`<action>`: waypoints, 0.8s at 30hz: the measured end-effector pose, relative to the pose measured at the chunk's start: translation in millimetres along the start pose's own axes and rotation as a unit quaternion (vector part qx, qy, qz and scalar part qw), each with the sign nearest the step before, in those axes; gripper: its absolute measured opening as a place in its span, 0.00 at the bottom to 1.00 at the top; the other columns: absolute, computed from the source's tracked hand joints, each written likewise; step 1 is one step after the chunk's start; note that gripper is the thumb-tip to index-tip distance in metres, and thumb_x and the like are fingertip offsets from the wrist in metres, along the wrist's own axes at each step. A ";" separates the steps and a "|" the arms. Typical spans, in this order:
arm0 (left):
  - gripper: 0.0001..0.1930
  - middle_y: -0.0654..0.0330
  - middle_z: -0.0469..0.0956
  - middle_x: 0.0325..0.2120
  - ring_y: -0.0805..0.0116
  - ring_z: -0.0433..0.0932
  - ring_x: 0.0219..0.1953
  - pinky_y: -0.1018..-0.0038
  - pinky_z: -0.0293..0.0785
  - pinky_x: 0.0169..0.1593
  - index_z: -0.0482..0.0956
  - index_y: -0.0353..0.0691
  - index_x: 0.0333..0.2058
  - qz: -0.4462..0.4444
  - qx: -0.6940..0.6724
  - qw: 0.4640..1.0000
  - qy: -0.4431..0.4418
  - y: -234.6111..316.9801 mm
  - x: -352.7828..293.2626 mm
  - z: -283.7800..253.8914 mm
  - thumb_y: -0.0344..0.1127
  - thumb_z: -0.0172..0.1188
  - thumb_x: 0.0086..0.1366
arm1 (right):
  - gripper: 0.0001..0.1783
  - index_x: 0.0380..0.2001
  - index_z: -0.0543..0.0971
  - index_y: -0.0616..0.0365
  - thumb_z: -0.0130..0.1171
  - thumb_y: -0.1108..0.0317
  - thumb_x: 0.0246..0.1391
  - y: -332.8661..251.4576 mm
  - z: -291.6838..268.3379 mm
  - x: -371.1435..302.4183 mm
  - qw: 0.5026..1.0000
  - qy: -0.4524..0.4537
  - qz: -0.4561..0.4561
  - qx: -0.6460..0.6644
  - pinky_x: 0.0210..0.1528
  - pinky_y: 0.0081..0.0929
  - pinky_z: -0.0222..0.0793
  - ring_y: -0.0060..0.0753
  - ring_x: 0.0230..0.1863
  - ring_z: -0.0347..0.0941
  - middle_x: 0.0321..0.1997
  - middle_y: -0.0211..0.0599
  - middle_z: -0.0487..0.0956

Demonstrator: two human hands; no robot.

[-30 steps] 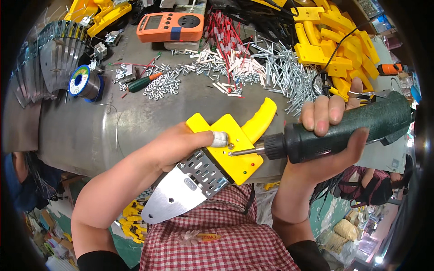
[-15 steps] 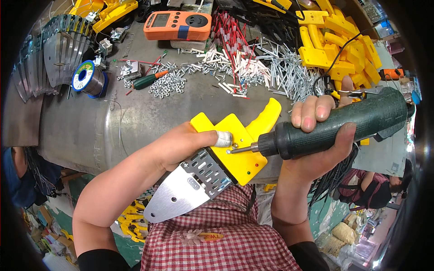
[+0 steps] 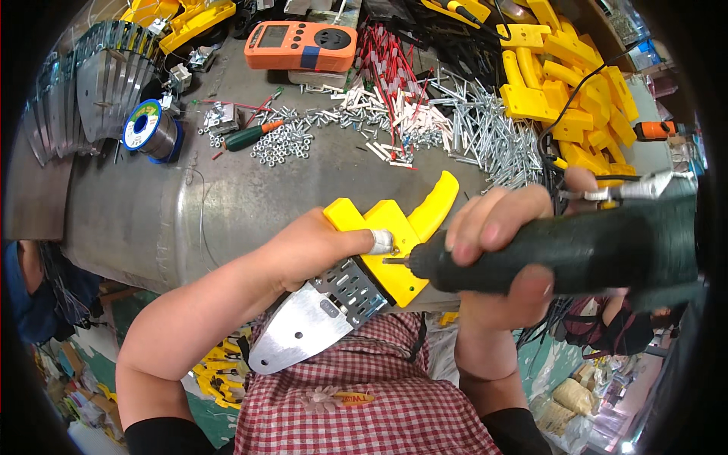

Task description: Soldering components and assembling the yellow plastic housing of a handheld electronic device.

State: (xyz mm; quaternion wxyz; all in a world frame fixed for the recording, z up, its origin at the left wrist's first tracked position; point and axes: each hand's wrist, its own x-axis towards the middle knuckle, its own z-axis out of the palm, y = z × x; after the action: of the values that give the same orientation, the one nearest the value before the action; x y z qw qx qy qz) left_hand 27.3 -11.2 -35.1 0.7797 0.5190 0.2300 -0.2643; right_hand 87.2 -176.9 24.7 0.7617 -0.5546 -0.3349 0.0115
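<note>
My left hand (image 3: 315,246) is closed on a yellow plastic tool body (image 3: 436,208), a white wrap round its thumb. From the body a perforated metal guard (image 3: 350,290) and a pointed flat silver plate (image 3: 311,327) extend down toward my apron. My right hand (image 3: 504,224) grips a dark green electric screwdriver (image 3: 607,250), held nearly level and blurred by motion. Its bit points left over the yellow body's face, close to my left thumb. Whether the bit touches a screw there, I cannot tell.
Long screws (image 3: 493,144), nuts (image 3: 280,148) and white sleeves lie in heaps across the metal bench (image 3: 243,205). Behind them sits an orange multimeter (image 3: 303,45). A solder spool (image 3: 155,135) and metal plates (image 3: 114,91) stand left; yellow housings (image 3: 561,83) pile up right.
The electric screwdriver and my right hand have come left and slightly down, more blurred now. The yellow body has turned slightly in my left hand, its handle end shifting left.
</note>
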 end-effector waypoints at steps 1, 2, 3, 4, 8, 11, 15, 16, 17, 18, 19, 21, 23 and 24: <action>0.20 0.57 0.80 0.31 0.69 0.80 0.29 0.73 0.76 0.34 0.76 0.32 0.40 0.004 0.002 1.000 0.000 -0.1 0.0 1.2 0.40 0.66 0.52 | 0.39 0.60 0.53 0.54 0.56 0.46 0.55 0.1 3.0 -1.4 0.999 -0.022 -0.040 -0.005 0.27 0.26 0.66 0.28 0.23 0.66 0.28 0.33 0.67; 0.20 0.57 0.80 0.30 0.69 0.79 0.29 0.73 0.75 0.34 0.77 0.32 0.39 0.008 0.004 1.000 0.001 -0.1 -0.1 2.5 0.41 0.67 0.51 | 0.40 0.60 0.51 0.52 0.57 0.46 0.54 -0.5 6.6 -3.4 0.996 -0.044 -0.080 -0.009 0.26 0.27 0.67 0.28 0.23 0.67 0.28 0.33 0.67; 0.20 0.57 0.80 0.30 0.69 0.79 0.29 0.73 0.75 0.34 0.77 0.32 0.39 0.012 0.002 1.000 0.002 0.1 -0.4 3.5 0.41 0.67 0.51 | 0.43 0.61 0.49 0.50 0.61 0.47 0.52 -10.4 14.5 -8.7 0.998 0.023 -0.017 -0.052 0.25 0.27 0.69 0.29 0.22 0.67 0.27 0.33 0.67; 0.20 0.57 0.80 0.29 0.70 0.79 0.28 0.73 0.75 0.34 0.77 0.32 0.38 0.006 0.024 0.999 0.021 0.5 -0.6 5.0 0.41 0.67 0.51 | 0.43 0.61 0.49 0.50 0.61 0.47 0.52 -10.6 12.8 -11.4 0.998 0.020 -0.019 -0.052 0.25 0.27 0.69 0.29 0.22 0.67 0.27 0.33 0.67; 0.21 0.58 0.80 0.28 0.71 0.77 0.28 0.73 0.73 0.34 0.78 0.32 0.36 0.011 0.097 0.994 0.041 -1.6 0.9 5.5 0.43 0.68 0.50 | 0.40 0.57 0.56 0.46 0.69 0.66 0.45 -13.9 8.3 -19.5 0.995 0.015 0.014 0.100 0.36 0.34 0.72 0.38 0.31 0.74 0.30 0.40 0.75; 0.22 0.58 0.80 0.27 0.72 0.76 0.27 0.73 0.72 0.34 0.79 0.32 0.36 0.029 0.144 0.989 0.027 -5.4 5.0 3.2 0.45 0.67 0.50 | 0.44 0.61 0.53 0.45 0.69 0.64 0.47 -8.0 2.2 -18.6 0.989 0.015 0.024 0.144 0.34 0.34 0.72 0.38 0.30 0.74 0.28 0.38 0.74; 0.22 0.60 0.79 0.26 0.73 0.74 0.27 0.74 0.71 0.33 0.80 0.33 0.36 0.039 0.208 0.977 -0.003 -1.9 5.7 -1.8 0.46 0.67 0.50 | 0.39 0.64 0.49 0.51 0.52 0.47 0.58 15.5 -18.5 -2.6 0.991 0.057 -0.032 0.117 0.30 0.29 0.67 0.29 0.24 0.66 0.29 0.34 0.68; 0.22 0.60 0.79 0.26 0.73 0.74 0.27 0.74 0.71 0.33 0.80 0.33 0.36 0.040 0.210 0.977 -0.007 -0.2 5.9 -1.3 0.46 0.67 0.50 | 0.38 0.65 0.46 0.47 0.48 0.47 0.60 16.9 -28.3 5.8 0.982 0.124 -0.021 0.140 0.34 0.31 0.68 0.30 0.27 0.67 0.31 0.34 0.69; 0.22 0.60 0.79 0.26 0.73 0.75 0.27 0.74 0.71 0.34 0.79 0.33 0.37 0.038 0.203 0.978 -0.015 1.3 6.2 -1.6 0.46 0.67 0.50 | 0.37 0.65 0.46 0.49 0.41 0.44 0.61 17.4 -36.3 14.5 0.975 0.179 -0.030 0.124 0.36 0.30 0.66 0.28 0.28 0.65 0.33 0.35 0.68; 0.22 0.60 0.79 0.27 0.74 0.75 0.28 0.74 0.71 0.34 0.79 0.33 0.37 0.035 0.198 0.979 -0.025 3.1 8.4 0.4 0.46 0.67 0.50 | 0.35 0.64 0.47 0.51 0.46 0.49 0.62 19.5 -43.6 21.8 0.958 0.252 -0.046 0.127 0.38 0.31 0.66 0.29 0.30 0.67 0.33 0.35 0.69; 0.22 0.60 0.79 0.27 0.74 0.75 0.28 0.74 0.71 0.34 0.79 0.33 0.37 0.033 0.200 0.979 -0.027 3.9 8.8 0.5 0.46 0.67 0.50 | 0.34 0.64 0.48 0.53 0.48 0.54 0.61 27.5 -48.0 32.5 0.955 0.282 -0.054 0.070 0.39 0.31 0.66 0.30 0.31 0.67 0.33 0.36 0.70; 0.23 0.60 0.79 0.29 0.74 0.75 0.30 0.74 0.71 0.36 0.79 0.33 0.39 0.017 0.198 0.980 -0.025 8.2 8.0 1.4 0.46 0.67 0.50 | 0.34 0.63 0.49 0.58 0.53 0.68 0.58 41.0 -58.8 45.7 0.955 0.290 -0.062 0.004 0.40 0.32 0.67 0.31 0.34 0.69 0.33 0.38 0.72; 0.24 0.59 0.80 0.34 0.73 0.76 0.35 0.74 0.71 0.42 0.77 0.33 0.43 0.001 0.196 0.980 -0.037 8.6 8.9 -0.9 0.43 0.68 0.51 | 0.35 0.63 0.50 0.59 0.54 0.72 0.57 56.4 -61.8 53.0 0.947 0.311 -0.076 0.003 0.38 0.29 0.68 0.30 0.31 0.70 0.31 0.38 0.72; 0.25 0.58 0.80 0.39 0.72 0.77 0.41 0.74 0.71 0.47 0.76 0.33 0.47 -0.014 0.191 0.981 -0.042 8.6 8.8 -1.7 0.40 0.68 0.51 | 0.35 0.63 0.50 0.59 0.54 0.72 0.56 61.2 -59.1 55.0 0.944 0.321 -0.071 0.015 0.37 0.28 0.69 0.29 0.30 0.70 0.30 0.38 0.72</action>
State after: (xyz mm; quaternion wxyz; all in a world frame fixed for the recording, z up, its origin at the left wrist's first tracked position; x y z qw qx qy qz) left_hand 39.4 -8.3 -35.3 0.6715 0.6434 0.1500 -0.3357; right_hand 182.4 -181.5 -9.7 0.8361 -0.4920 -0.1104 -0.2163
